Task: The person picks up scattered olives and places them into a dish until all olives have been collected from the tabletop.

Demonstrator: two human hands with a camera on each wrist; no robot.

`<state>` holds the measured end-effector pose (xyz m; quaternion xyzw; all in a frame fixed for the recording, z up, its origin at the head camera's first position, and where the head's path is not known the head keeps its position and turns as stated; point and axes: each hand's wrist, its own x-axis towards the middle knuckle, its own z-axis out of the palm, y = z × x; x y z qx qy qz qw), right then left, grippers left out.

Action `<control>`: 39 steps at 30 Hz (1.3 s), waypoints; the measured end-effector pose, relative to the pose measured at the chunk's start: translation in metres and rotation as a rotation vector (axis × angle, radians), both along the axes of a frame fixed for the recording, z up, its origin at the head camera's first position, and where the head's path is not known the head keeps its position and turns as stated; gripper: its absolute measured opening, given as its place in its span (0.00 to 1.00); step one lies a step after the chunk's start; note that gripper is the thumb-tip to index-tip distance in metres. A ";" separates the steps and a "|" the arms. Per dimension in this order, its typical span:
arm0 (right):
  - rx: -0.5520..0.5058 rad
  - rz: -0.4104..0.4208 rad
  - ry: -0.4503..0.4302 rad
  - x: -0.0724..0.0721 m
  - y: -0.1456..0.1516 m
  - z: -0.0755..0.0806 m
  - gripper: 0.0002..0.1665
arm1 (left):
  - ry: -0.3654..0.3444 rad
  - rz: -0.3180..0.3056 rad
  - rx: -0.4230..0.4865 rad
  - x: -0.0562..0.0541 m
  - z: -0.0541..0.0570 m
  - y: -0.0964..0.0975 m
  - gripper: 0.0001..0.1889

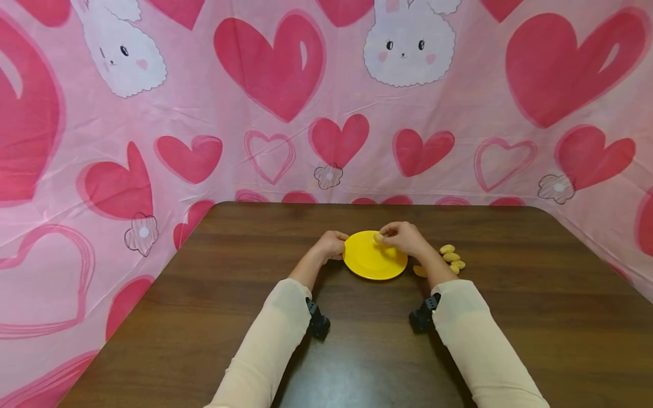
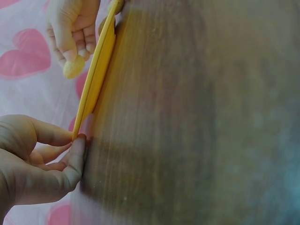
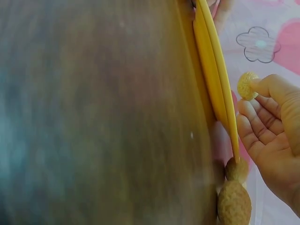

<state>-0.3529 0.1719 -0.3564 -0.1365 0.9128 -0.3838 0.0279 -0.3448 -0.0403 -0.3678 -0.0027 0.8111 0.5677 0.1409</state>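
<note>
A round yellow plate [image 1: 374, 263] lies on the table in the head view. At its left rim is my left hand [image 1: 330, 245]; in the left wrist view, its thumb and fingers pinch the edge of the plate. Above the plate's upper right part, my right hand [image 1: 405, 238] holds a rough-shelled, pale yellow peanut [image 3: 247, 86] between thumb and fingertips. Several more peanuts [image 1: 451, 256] lie in a loose group on the table, right of the plate and beyond the right forearm. An orange-yellow piece [image 1: 419, 271] sits between plate and forearm, partly hidden by the arm.
The brown wooden table [image 1: 229, 272] reaches back to a pink cloth [image 1: 204, 113] printed with hearts and rabbits. Black wrist cameras are strapped to the left sleeve [image 1: 275, 323] and right sleeve [image 1: 474, 323].
</note>
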 end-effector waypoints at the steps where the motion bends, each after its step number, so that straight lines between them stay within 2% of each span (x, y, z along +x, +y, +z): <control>1: 0.004 0.005 0.001 0.000 -0.001 0.000 0.17 | 0.001 0.000 -0.001 0.000 0.000 0.000 0.22; 17: 0.066 0.040 -0.076 -0.004 -0.019 -0.001 0.16 | -0.007 0.013 -0.024 0.003 0.004 0.001 0.20; 26: 0.119 0.042 -0.090 -0.002 -0.022 0.001 0.16 | -0.005 0.012 -0.009 0.004 0.004 0.001 0.19; 39: 0.132 0.050 -0.086 -0.003 -0.021 0.001 0.15 | -0.003 0.016 -0.010 0.003 0.004 0.000 0.21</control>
